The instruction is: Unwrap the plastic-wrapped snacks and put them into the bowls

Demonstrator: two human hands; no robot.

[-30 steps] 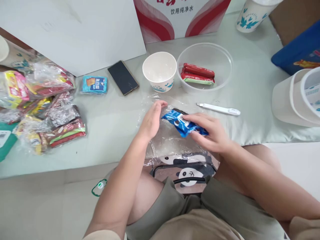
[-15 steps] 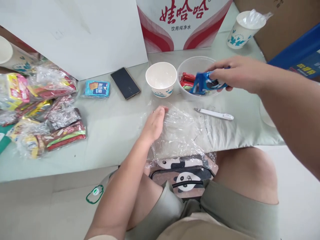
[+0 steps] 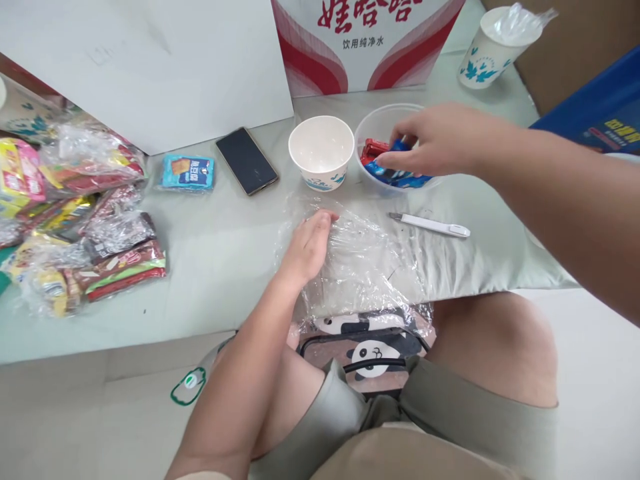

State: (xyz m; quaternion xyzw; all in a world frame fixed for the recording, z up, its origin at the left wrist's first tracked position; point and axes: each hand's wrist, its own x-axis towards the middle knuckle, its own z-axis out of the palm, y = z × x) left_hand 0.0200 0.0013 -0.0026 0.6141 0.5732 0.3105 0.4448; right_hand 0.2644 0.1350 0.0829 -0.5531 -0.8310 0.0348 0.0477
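Note:
My right hand (image 3: 425, 141) reaches into the clear plastic bowl (image 3: 369, 122), its fingers bent around a blue snack packet (image 3: 395, 175). Red-wrapped snacks (image 3: 373, 149) lie beside that packet in the bowl. Part of the blue packet is hidden under my fingers. Resting on its edge, my left hand (image 3: 313, 245) has its fingers stretched out and touches a crumpled sheet of clear plastic film (image 3: 365, 260). The film hangs over the table's front edge. A white paper bowl (image 3: 321, 152) stands just beyond my left hand. In front of the plastic bowl lies a white utility knife (image 3: 433, 225).
A phone (image 3: 247, 160) and a light-blue snack packet (image 3: 187, 173) lie left of the paper bowl. Several bagged snacks (image 3: 123, 267) are heaped at the far left. White boxes (image 3: 200, 67) stand behind. A paper cup (image 3: 487, 53) with plastic inside is at the back right.
My right hand has moved left and lowered the blue packet into the plastic bowl, where it now lies on the red snacks. My left hand stays on the film.

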